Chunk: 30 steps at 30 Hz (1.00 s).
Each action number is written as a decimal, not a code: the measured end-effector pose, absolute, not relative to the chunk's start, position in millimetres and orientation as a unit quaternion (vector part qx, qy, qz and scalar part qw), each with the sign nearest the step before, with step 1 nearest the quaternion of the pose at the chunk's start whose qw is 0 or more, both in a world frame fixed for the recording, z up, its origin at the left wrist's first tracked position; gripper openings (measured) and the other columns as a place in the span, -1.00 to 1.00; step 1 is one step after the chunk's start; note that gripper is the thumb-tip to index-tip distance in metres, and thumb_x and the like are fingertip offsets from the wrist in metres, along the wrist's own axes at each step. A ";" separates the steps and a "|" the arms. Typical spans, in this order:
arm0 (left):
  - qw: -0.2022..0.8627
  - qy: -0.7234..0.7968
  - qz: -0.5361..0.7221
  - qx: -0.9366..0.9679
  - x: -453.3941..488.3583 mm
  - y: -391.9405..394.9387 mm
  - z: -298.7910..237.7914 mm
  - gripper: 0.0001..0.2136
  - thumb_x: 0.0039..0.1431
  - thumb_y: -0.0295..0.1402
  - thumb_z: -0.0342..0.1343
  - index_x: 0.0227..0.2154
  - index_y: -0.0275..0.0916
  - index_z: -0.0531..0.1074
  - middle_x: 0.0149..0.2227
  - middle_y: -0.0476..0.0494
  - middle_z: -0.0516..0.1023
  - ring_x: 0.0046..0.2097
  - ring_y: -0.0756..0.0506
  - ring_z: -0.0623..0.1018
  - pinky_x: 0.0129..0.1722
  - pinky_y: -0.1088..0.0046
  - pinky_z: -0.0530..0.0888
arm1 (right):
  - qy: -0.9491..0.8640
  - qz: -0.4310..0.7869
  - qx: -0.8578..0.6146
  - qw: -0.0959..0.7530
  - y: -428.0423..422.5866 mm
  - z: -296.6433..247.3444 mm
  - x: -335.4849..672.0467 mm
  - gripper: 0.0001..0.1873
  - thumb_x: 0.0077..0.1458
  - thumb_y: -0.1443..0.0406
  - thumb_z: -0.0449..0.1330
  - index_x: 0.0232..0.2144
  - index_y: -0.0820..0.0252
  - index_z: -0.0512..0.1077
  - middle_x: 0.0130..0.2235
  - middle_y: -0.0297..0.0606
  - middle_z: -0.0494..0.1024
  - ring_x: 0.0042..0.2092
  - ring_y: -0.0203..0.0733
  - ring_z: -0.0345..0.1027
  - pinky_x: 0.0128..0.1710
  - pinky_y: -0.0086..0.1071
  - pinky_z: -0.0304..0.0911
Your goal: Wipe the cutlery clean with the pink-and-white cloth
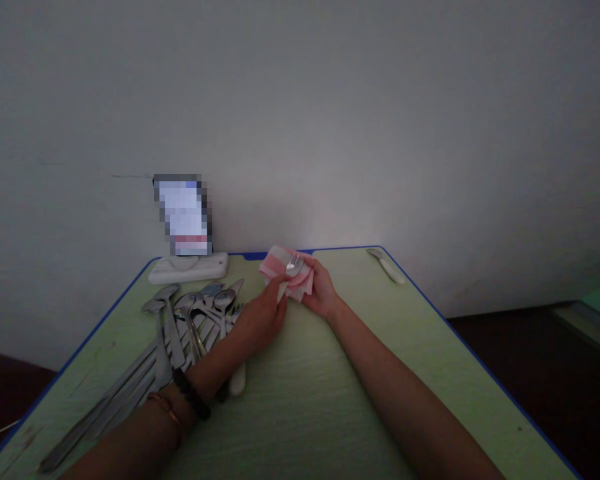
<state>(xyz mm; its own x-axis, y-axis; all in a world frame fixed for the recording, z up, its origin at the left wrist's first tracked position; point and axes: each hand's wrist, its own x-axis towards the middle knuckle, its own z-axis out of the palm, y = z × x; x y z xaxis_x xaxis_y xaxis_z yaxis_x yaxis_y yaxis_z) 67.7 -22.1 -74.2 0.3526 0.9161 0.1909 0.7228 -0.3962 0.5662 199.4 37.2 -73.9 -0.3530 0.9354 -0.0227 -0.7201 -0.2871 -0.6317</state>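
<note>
Near the table's far edge, a pink-and-white striped cloth (275, 261) is spread in my right hand (323, 290), whose fingers are closed around it from the right. The metal head of a fork (294, 265) lies against the cloth, tines pointing up and away. My left hand (266, 312) is closed at the lower end of the fork, and the handle is mostly hidden by its fingers. Under and beside my left forearm lies a pile of metal cutlery (195, 320), with spoons, forks and long handles overlapping.
At the back left, a lit phone (184, 217) leans upright behind a white block-like stand (190, 268). One white-handled utensil (387, 268) lies alone at the far right. The pale green table (320, 413) has a blue rim and meets a grey wall (330, 120).
</note>
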 end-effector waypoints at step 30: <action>0.173 0.517 0.211 0.811 67.7 -24.6 -73.0 -0.63 0.25 -0.36 -0.23 0.12 -0.23 0.07 -0.01 -0.29 0.44 -0.16 -0.19 0.55 -0.15 0.25 0.43 | -0.279 0.776 -0.203 0.528 34.7 -73.8 199.0 -0.67 -0.01 0.31 -0.04 -0.24 0.27 0.43 -0.42 -0.24 0.60 -0.33 -0.18 0.47 -0.24 -0.33 0.38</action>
<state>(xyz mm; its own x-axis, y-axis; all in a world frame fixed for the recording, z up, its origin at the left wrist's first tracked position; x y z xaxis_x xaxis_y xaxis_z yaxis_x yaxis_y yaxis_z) 67.7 -24.6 -73.0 0.3762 0.9121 0.1631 0.7656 -0.4052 0.4997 199.0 34.7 -73.8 -0.3600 0.9327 -0.0200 -0.7061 -0.2864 -0.6476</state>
